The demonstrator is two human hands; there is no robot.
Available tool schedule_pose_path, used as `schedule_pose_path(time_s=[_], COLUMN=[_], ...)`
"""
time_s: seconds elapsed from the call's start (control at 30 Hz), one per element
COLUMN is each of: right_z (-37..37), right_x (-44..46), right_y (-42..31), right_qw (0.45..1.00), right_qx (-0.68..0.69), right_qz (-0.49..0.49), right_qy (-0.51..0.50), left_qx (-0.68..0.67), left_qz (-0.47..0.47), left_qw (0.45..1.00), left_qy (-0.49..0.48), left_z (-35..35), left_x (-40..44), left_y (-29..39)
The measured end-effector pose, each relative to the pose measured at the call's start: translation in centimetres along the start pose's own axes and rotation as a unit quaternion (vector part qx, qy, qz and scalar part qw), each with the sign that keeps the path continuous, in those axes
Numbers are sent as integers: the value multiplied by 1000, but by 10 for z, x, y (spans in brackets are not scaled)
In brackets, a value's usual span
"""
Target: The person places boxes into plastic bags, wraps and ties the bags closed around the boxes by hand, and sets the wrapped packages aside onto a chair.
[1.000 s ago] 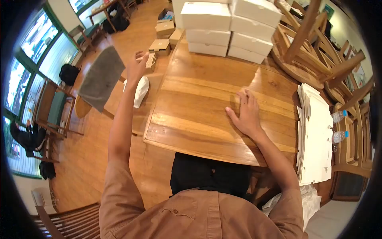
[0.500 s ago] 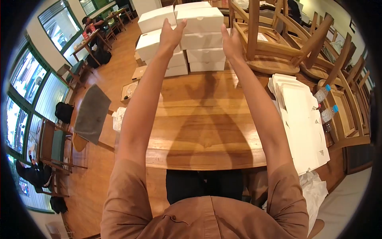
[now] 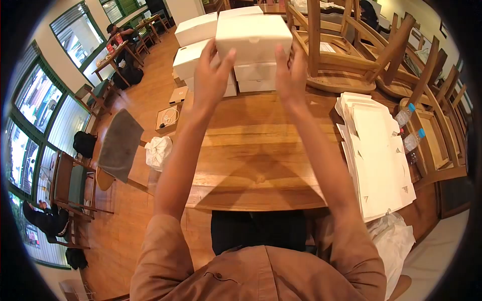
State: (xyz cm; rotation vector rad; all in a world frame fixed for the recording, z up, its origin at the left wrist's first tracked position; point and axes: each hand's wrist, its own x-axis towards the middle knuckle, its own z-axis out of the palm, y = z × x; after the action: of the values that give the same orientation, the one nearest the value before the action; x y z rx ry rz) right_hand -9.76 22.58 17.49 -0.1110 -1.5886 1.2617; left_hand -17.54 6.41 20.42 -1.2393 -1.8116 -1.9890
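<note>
Two arms stretch over the wooden table [image 3: 261, 128], thumbs raised at the near face of a white box [image 3: 254, 37] at twelve o'clock, above stacked boxes [image 3: 256, 79]. Left hand [image 3: 211, 78] clasps its nine o'clock side, right hand [image 3: 292, 79] its three o'clock side, palms spread box-wide, fingers partly hidden.

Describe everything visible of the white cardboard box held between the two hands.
The white rectangular box, apparently cardboard, is closed, its flat lid up, with a small rounded tab in front. The bare left hand and bare right hand hold its sides. Roughly level, it partly hides stacked white oblong boxes; whether it touches them is unclear.
</note>
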Motion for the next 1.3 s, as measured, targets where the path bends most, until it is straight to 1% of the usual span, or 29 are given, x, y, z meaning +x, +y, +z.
schedule_pose_path(time_s=[0.03, 0.1, 0.17, 0.2, 0.23, 0.27, 0.3, 0.33, 0.37, 0.4, 0.5, 0.57, 0.63, 0.67, 0.77, 0.8, 0.83, 0.87, 0.9, 0.97, 1.0, 1.07, 1.1, 1.13, 1.17, 1.2, 1.23, 1.27, 1.3], right_z=[-1, -10, -16, -19, -23, -26, -29, -30, -34, -36, -37, -42, -43, -44, -49, -52, -55, -59, -61, -70, -73, -76, -78, -80, -84, -88, -92, -106, -117], right_x=[-24, -93, -136, -156, -175, -189, -199, -210, -221, -224, -233, -238, -241, -244, -253, -253, -256, -260, -264, -269, -271, -270, -272, -271, -269, -258, -245, -230, -216], right_y=[-6, -27, -17, -16, -16, -13, -4, 3, 11, 3, 9, 2, 1, -1, -3, -5, -7, -9, -5, 9, 12, 3, 0, 4, -2, -20, -41, -61, -83], right_qw=[1000, 998, 995, 995, 990, 983, 983, 978, 972, 969, 971, 968, 964, 966, 964, 967, 969, 973, 972, 985, 987, 986, 982, 979, 978, 979, 977, 982, 986], right_qx=[12, -34, -69, -70, -89, -108, -111, -110, -109, -110, -135, -133, -144, -142, -173, -185, -199, -153, -151, -110, -80, -47, -18, -2, -7, 34, 76, 51, 25], right_qz=[7, 10, 70, 72, 109, 144, 142, 171, 202, 215, 187, 196, 190, 188, 165, 145, 127, 161, 167, 134, 135, 161, 187, 199, 207, 194, 179, 145, 111], right_qy=[18, 44, 28, 25, -2, -29, -35, -41, -50, -56, -64, -81, -113, -110, -115, -93, -73, -57, -61, -30, -22, -8, 6, 38, 33, 60, 86, 106, 125], left_qx=[-2, 9, 24, -1, -27, -29, -46, -63, -64, -61, -35, -18, 1, 21, 24, 28, 29, 32, 37, 91, 72, -76, -77, -143, -220, -365, -464, -499, -509], left_qz=[-2, -22, -42, -66, -91, -93, -117, -141, -144, -158, -186, -192, -167, -146, -161, -164, -167, -171, -176, -160, -123, -101, -23, 23, 29, 37, 22, 17, 14], left_qw=[1000, 999, 998, 997, 994, 994, 991, 986, 985, 984, 981, 981, 986, 989, 987, 986, 984, 980, 979, 979, 987, 992, 994, 985, 964, 908, 849, 819, 809], left_qy=[11, 24, 31, 39, 48, 53, 55, 58, 68, 62, 47, 13, 17, 21, 19, 17, 57, 99, 100, 89, 72, -7, -69, -92, -144, -202, -252, -283, -294], left_z=[-2, -5, -8, -8, -8, -9, -10, -10, -10, -9, -15, -16, -15, -15, -15, -15, -15, -17, -22, -33, -40, -52, -61, -58, -58, -57, -58, -59, -60], left_x=[-23, -91, -150, -171, -189, -204, -217, -228, -239, -245, -258, -260, -264, -267, -268, -270, -271, -273, -273, -269, -263, -241, -230, -220, -212, -205, -200, -199, -200], left_y=[2, -4, -15, -14, -15, -18, -22, -21, -21, -20, -23, -21, -34, -41, -31, -31, -33, -35, -33, -13, 3, 72, 105, 142, 181, 206, 225, 234, 234])
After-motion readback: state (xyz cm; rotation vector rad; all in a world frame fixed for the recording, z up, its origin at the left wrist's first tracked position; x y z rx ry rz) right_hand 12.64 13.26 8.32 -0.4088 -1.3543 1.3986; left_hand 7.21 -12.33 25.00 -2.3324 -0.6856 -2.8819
